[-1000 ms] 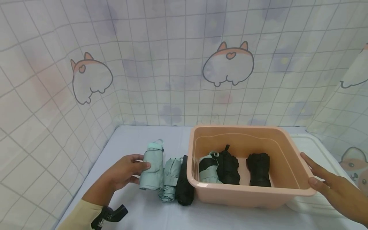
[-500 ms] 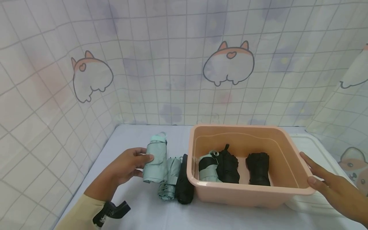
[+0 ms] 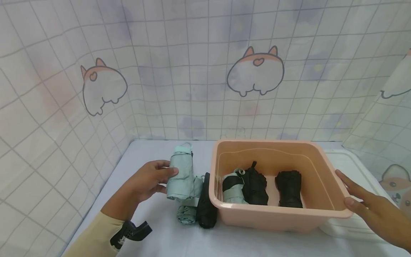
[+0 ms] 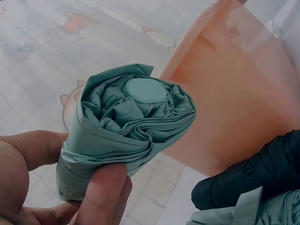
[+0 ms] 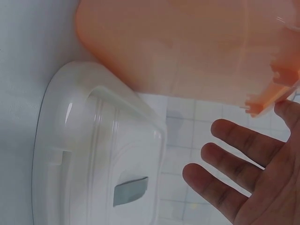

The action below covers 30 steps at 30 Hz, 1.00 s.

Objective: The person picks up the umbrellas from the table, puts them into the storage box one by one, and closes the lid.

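Against tiled cartoon curtains, just left of the peach plastic tub (image 3: 279, 214), the left hand (image 3: 146, 182) grips a mint-green folded fabric umbrella (image 3: 181, 176) mid-body (likely light, soft, slippery) while the right hand (image 3: 372, 210) lies flat-fingered against the tub's right rim

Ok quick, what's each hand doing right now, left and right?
Left hand: grip closed around the mint green folded umbrella, lifted.
Right hand: open, fingers straight against the pink tub rim, holding nothing.

cream sleeve (image 3: 96, 237), black wrist mount (image 3: 130, 232)
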Each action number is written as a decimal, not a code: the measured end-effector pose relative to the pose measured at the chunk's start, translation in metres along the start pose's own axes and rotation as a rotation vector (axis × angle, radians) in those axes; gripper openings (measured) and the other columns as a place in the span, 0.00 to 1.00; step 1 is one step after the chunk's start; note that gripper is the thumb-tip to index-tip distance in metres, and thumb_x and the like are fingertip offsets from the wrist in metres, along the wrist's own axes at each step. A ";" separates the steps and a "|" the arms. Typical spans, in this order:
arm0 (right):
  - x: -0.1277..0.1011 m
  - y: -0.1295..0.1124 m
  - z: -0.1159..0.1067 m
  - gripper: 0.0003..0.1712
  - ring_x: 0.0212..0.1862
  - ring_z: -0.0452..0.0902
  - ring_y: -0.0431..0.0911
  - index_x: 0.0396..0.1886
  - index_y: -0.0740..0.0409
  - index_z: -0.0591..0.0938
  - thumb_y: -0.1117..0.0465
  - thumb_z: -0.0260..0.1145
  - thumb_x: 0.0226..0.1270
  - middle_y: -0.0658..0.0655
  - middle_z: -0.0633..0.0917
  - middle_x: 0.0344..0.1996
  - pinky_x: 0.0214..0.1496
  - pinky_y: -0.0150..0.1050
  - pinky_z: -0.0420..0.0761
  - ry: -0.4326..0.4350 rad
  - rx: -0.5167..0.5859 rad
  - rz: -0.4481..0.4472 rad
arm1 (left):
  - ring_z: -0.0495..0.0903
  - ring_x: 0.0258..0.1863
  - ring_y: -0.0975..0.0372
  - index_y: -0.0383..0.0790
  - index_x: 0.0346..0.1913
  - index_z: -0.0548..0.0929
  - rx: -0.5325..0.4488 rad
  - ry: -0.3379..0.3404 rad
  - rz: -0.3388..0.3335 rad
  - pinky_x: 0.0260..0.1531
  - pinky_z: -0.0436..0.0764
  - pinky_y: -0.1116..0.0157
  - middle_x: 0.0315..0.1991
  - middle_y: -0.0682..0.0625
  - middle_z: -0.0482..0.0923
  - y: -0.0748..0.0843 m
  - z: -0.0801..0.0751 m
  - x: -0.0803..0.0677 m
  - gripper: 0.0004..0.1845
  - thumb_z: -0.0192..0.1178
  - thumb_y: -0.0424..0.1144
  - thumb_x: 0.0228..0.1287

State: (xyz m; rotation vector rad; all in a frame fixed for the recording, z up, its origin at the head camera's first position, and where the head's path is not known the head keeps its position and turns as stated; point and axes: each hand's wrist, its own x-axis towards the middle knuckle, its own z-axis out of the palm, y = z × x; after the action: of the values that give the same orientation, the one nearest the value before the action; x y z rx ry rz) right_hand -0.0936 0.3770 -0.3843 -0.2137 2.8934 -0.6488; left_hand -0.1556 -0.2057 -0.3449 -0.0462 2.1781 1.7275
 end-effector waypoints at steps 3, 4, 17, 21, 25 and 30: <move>-0.001 0.000 0.000 0.41 0.43 0.81 0.75 0.83 0.43 0.35 0.44 0.45 0.85 0.86 0.63 0.66 0.30 0.71 0.79 0.008 0.001 -0.015 | 0.84 0.48 0.48 0.31 0.73 0.64 0.002 0.003 -0.003 0.44 0.86 0.53 0.58 0.37 0.77 0.001 0.001 0.000 0.39 0.67 0.48 0.69; -0.001 0.000 0.000 0.41 0.42 0.82 0.75 0.83 0.43 0.35 0.44 0.45 0.85 0.86 0.63 0.66 0.29 0.70 0.79 0.008 0.002 -0.015 | 0.84 0.48 0.48 0.31 0.73 0.64 0.004 0.004 -0.002 0.44 0.86 0.53 0.58 0.37 0.77 0.002 0.002 0.001 0.39 0.67 0.48 0.69; -0.001 0.000 0.001 0.41 0.42 0.83 0.71 0.84 0.43 0.36 0.44 0.46 0.85 0.85 0.63 0.68 0.27 0.67 0.80 0.014 0.011 -0.019 | 0.83 0.49 0.46 0.32 0.73 0.64 -0.002 -0.005 0.028 0.44 0.86 0.53 0.58 0.36 0.77 0.017 0.008 0.003 0.38 0.68 0.47 0.69; 0.000 0.001 0.001 0.41 0.43 0.82 0.72 0.83 0.42 0.35 0.44 0.46 0.85 0.85 0.62 0.68 0.29 0.68 0.80 0.014 0.010 -0.014 | 0.82 0.50 0.46 0.32 0.72 0.65 -0.004 0.000 0.025 0.43 0.86 0.53 0.58 0.36 0.77 0.022 0.013 0.003 0.37 0.68 0.47 0.69; 0.001 0.001 0.001 0.42 0.43 0.82 0.74 0.83 0.42 0.35 0.44 0.46 0.84 0.84 0.62 0.68 0.30 0.71 0.79 0.014 0.009 -0.008 | 0.82 0.50 0.47 0.33 0.72 0.66 -0.001 -0.005 0.026 0.43 0.86 0.53 0.58 0.37 0.77 0.026 0.019 0.004 0.37 0.68 0.47 0.69; 0.001 0.001 0.001 0.42 0.43 0.82 0.75 0.83 0.43 0.34 0.43 0.46 0.84 0.84 0.62 0.68 0.30 0.71 0.79 0.009 0.008 -0.001 | 0.82 0.49 0.47 0.33 0.71 0.68 -0.001 -0.012 0.036 0.42 0.86 0.53 0.56 0.38 0.78 0.029 0.022 0.006 0.35 0.67 0.46 0.69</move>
State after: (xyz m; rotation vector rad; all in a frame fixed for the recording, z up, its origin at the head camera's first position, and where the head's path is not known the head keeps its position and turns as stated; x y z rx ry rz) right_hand -0.0949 0.3768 -0.3858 -0.2116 2.8985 -0.6630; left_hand -0.1622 -0.1760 -0.3236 0.0029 2.1820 1.7437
